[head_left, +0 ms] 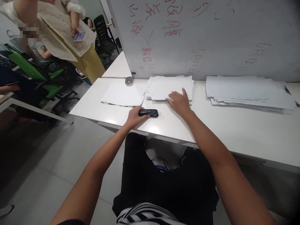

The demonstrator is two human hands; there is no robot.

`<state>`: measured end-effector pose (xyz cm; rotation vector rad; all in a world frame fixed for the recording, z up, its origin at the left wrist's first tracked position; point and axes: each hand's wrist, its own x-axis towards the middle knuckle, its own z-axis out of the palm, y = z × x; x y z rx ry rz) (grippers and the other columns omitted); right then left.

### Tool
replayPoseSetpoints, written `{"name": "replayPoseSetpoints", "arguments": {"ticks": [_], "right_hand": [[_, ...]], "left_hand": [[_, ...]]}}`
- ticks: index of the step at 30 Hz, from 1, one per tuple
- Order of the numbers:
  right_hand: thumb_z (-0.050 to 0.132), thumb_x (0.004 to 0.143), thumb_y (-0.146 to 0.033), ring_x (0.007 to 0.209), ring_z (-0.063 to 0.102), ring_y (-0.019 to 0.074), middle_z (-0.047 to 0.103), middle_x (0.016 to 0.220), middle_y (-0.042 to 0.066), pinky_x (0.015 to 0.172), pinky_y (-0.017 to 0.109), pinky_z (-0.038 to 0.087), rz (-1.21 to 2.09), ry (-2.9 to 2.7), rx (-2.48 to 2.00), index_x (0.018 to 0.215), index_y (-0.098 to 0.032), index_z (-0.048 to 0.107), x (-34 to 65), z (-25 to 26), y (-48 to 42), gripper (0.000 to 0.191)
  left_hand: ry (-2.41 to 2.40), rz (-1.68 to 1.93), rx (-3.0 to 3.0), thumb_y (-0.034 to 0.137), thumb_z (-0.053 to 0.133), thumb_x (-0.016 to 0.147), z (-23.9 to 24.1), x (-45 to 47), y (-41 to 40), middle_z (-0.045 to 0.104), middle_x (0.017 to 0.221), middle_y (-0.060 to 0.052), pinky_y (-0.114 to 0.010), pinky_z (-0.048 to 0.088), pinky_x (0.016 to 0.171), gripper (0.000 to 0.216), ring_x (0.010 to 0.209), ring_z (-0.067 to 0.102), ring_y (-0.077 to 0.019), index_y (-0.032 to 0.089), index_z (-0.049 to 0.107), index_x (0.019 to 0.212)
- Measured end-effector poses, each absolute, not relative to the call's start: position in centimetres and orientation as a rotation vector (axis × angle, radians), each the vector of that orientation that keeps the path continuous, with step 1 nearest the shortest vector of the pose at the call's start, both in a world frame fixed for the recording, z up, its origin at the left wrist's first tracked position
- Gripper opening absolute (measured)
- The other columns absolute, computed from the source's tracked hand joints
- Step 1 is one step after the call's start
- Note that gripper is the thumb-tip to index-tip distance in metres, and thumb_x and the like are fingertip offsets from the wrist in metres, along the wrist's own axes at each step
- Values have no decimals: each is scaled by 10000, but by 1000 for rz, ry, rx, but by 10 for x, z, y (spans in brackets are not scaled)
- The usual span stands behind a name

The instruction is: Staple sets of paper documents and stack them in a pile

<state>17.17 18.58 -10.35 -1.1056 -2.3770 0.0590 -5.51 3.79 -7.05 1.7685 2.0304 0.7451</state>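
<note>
My left hand (136,117) is wrapped around a black stapler (150,112) near the front edge of the white table. My right hand (179,101) lies with fingers spread on the front right part of a stack of white paper (164,87). To the left of that stack lies a white sheet or thin pile of paper (126,93) with a dark strip along its near edge. The stapler rests on or just above the tabletop, apart from the stack.
A computer mouse (128,81) sits at the table's back left. Another large paper pile (241,92) lies to the right. Behind the table (234,125) stands a whiteboard (222,37) with red writing. A person holding a phone (79,37) stands at left, near green chairs (30,67).
</note>
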Motion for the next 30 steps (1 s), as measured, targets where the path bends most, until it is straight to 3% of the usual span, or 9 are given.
{"name": "replayPoseSetpoints", "arguments": {"ticks": [12, 16, 21, 27, 30], "right_hand": [[380, 973, -341, 1221, 544, 297, 638, 1253, 140, 1121, 571, 177, 6, -2363, -1143, 1107, -178, 645, 170, -105, 186, 338], [305, 995, -284, 1222, 548, 264, 644, 1247, 132, 1091, 490, 269, -54, -2411, -1163, 1055, -176, 642, 170, -104, 187, 359], [240, 981, -179, 1215, 550, 267, 610, 1269, 207, 1020, 431, 350, -139, -2470, -1127, 1062, -90, 624, 168, -106, 185, 402], [216, 970, -209, 941, 654, 248, 724, 953, 125, 1067, 454, 311, -125, -2369, -1184, 1057, -142, 642, 177, -102, 186, 440], [244, 964, -253, 932, 646, 255, 717, 990, 108, 1078, 476, 293, -85, -2273, -1178, 1113, -174, 625, 191, -85, 174, 417]], "left_hand": [[2022, 750, 1775, 499, 673, 720, -70, -55, 38, 631, 959, -26, -359, 447, 801, 355, 919, 572, -217, 239, 579, 942], [2046, 717, 1760, 513, 671, 717, -70, -55, 38, 632, 970, -24, -354, 445, 798, 365, 935, 572, -225, 238, 580, 939], [2034, 734, 1782, 494, 673, 724, -70, -55, 38, 632, 946, -15, -345, 445, 777, 336, 910, 574, -216, 242, 582, 928], [2072, 853, 1748, 492, 675, 730, -78, -61, 39, 615, 978, -31, -336, 448, 789, 363, 924, 567, -214, 230, 566, 956], [2208, 1020, 1663, 460, 664, 746, -84, -65, 40, 596, 1018, -55, -349, 442, 825, 356, 959, 560, -222, 215, 553, 978]]}}
